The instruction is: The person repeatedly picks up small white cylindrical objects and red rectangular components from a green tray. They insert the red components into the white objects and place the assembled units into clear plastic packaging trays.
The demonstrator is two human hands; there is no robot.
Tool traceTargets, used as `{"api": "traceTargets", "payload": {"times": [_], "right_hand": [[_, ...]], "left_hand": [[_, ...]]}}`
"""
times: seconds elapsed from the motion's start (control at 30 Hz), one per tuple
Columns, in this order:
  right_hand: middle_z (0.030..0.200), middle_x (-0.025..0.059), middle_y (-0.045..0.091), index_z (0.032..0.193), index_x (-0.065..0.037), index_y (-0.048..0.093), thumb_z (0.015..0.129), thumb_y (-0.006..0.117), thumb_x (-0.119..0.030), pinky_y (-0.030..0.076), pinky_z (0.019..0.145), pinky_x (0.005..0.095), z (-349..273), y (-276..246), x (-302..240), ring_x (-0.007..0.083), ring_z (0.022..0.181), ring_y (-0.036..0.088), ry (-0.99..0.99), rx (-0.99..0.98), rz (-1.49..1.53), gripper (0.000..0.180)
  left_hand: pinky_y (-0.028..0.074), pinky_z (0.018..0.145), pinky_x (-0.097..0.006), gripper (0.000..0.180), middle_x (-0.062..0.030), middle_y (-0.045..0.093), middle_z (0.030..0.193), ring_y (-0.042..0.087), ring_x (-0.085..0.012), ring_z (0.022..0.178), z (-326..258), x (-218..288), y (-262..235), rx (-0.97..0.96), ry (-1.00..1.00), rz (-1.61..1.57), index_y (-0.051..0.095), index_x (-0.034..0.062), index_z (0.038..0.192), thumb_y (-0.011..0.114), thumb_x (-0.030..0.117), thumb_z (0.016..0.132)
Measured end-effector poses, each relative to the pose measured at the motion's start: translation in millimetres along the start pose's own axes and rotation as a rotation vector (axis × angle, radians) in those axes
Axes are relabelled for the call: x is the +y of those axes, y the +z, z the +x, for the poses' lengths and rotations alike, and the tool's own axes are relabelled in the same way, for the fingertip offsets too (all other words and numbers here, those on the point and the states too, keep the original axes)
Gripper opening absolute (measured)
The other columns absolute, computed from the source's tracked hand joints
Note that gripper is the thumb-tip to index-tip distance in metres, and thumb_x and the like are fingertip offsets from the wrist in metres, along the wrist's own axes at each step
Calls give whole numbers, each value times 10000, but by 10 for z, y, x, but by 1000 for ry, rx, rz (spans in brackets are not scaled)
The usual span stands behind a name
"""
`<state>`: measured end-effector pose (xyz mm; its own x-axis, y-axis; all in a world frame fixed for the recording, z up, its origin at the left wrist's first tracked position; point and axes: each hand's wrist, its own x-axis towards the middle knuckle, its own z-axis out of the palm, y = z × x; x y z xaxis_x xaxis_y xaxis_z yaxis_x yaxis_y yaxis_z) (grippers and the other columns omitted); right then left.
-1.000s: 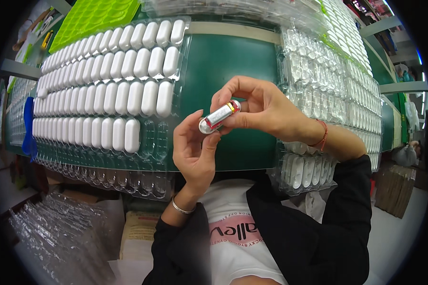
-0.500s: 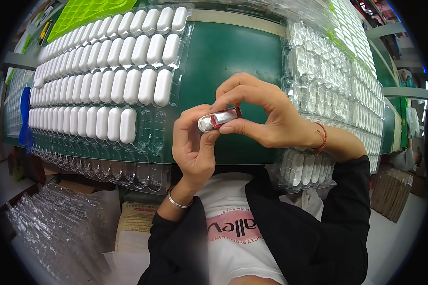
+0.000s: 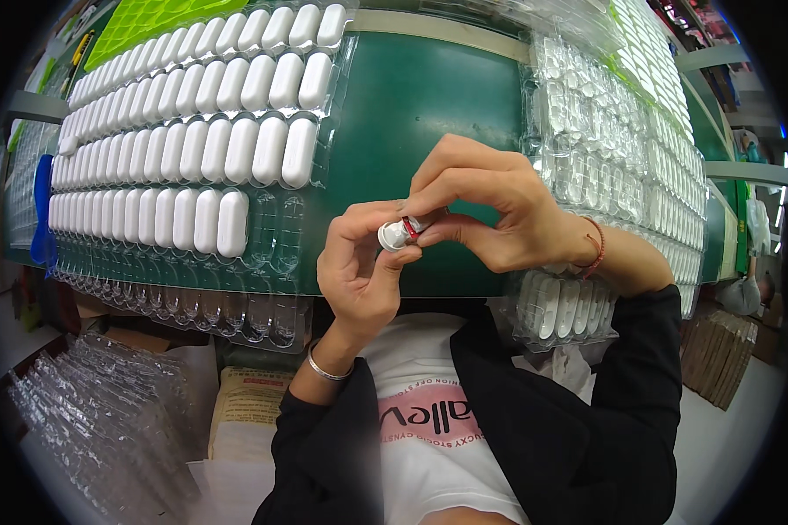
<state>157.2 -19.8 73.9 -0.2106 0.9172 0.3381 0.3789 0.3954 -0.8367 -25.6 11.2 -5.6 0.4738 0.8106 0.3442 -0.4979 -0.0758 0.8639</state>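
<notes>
Between my two hands, above the green table [image 3: 420, 105], is a small white plastic casing [image 3: 392, 236] with a red-edged part set in it. Its rounded white end points toward me and slightly left. My left hand [image 3: 359, 271] pinches that end between thumb and fingers. From the right, my right hand [image 3: 490, 206] grips the other end with thumb and fingertips, which hide much of the piece. To the left, a clear blister tray [image 3: 276, 232] holds rows of white oblong cases [image 3: 233, 223]; several pockets at its near right corner hold no case.
Clear blister trays [image 3: 577, 131] with parts stand at the right, and another tray [image 3: 564, 306] overhangs the near edge. A bright green tray [image 3: 153, 26] lies far left. On the floor are stacked clear trays [image 3: 105, 429], a sack [image 3: 245, 411] and a cardboard stack [image 3: 720, 359].
The casing has turned in my fingers, so its rounded end now faces me more. The silvery face seen before is mostly covered. Both hands stay close together in nearly the same place.
</notes>
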Motion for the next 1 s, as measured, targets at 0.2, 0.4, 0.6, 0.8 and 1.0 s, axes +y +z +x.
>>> {"api": "traceTargets", "payload": {"times": [0.2, 0.4, 0.6, 0.8, 1.0], "right_hand": [[899, 89, 633, 944, -22, 684, 676, 761, 74, 465, 654, 309, 2, -15, 20, 218, 784, 587, -106, -8, -40, 294], [958, 71, 615, 1016, -67, 677, 675, 788, 8, 463, 693, 320, 26, 31, 5, 234, 817, 566, -180, 45, -97, 366], [993, 72, 606, 1071, -99, 676, 668, 791, -9, 469, 717, 326, 1, 22, 2, 239, 846, 558, -174, 115, -161, 428], [976, 99, 624, 1049, -46, 704, 686, 788, -28, 448, 711, 307, -13, 10, 17, 212, 823, 570, -217, 65, -109, 373], [971, 72, 636, 1068, -77, 690, 651, 754, 69, 478, 684, 323, -14, 69, 17, 233, 814, 566, -207, 81, -91, 446]], "left_hand": [[497, 910, -325, 305, -200, 598, 1141, 609, -224, 1052, 23, 21, -3, -39, 18, -20, 511, -45, 1123, 680, 16, 876], [483, 934, -342, 284, -209, 599, 1136, 599, -244, 1070, 26, -11, -15, 28, 78, -36, 509, -29, 1130, 656, 67, 907], [478, 921, -352, 360, -171, 590, 1121, 584, -223, 1047, 40, -28, -25, 46, 148, 24, 484, 24, 1116, 684, 237, 905], [484, 918, -360, 414, -189, 587, 1101, 580, -240, 1067, 60, -34, -4, 8, 113, -60, 455, 18, 1143, 680, 270, 905], [468, 870, -308, 421, -154, 574, 1059, 567, -191, 979, 25, -10, 7, 42, 86, 13, 450, 16, 1133, 687, 278, 904]]}}
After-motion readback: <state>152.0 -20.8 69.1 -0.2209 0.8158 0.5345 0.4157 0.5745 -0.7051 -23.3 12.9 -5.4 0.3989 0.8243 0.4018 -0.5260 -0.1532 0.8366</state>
